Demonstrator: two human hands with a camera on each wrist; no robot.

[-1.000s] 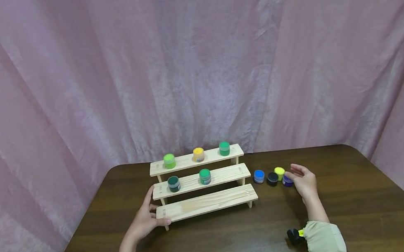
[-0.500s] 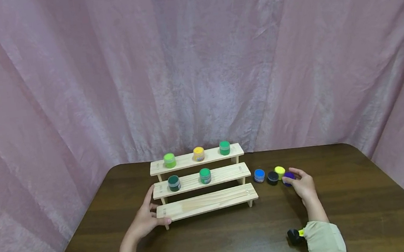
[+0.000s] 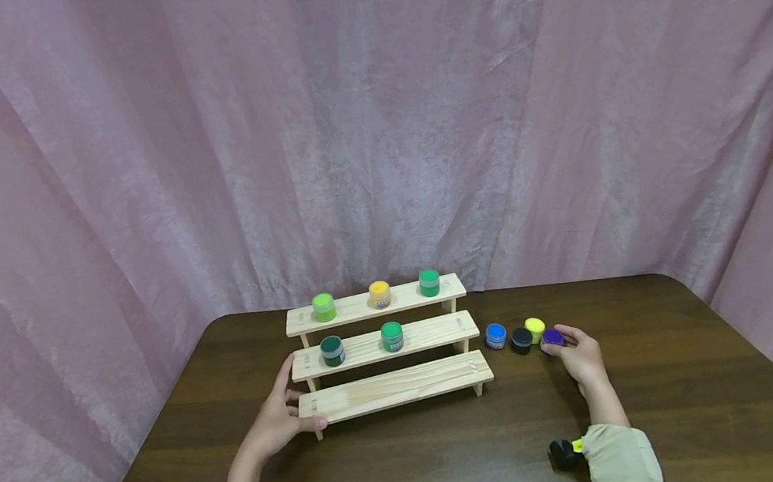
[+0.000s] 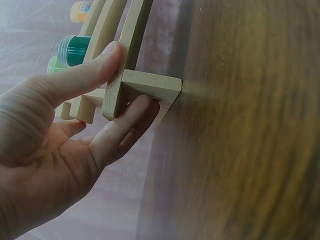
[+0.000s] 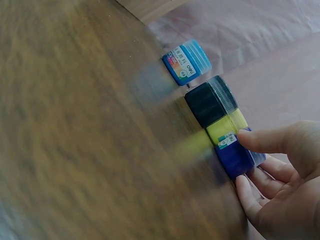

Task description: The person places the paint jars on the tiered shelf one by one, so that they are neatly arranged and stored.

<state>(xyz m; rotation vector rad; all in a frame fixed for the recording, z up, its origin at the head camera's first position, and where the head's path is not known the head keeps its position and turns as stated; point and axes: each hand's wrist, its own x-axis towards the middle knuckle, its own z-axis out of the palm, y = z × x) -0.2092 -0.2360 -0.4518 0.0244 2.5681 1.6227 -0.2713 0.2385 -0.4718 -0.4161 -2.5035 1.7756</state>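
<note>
My left hand (image 3: 275, 425) grips the left end of a three-step wooden rack (image 3: 396, 387). In the left wrist view its thumb (image 4: 112, 52) lies on the front board, while other fingers curl against the end support. At the right, my right hand (image 3: 581, 354) holds a small purple paint jar (image 3: 552, 340) between thumb and fingers, low at the tabletop. Beside that jar stand a yellow paint jar (image 3: 535, 329), a black paint jar (image 3: 522, 340) and a blue paint jar (image 3: 495, 336). In the right wrist view the purple jar (image 5: 235, 157) overlaps the yellow one.
Light green (image 3: 324, 307), orange-yellow (image 3: 380, 295) and green (image 3: 429, 283) jars stand on the top step. The middle step bears a dark green jar (image 3: 332, 350) and a green jar (image 3: 392, 336). A pink curtain (image 3: 374, 131) hangs behind the brown table (image 3: 412, 469).
My right hand has closed round the purple jar, which has shifted slightly right and now shows its lid more fully. The left hand and the rack stay in place.
</note>
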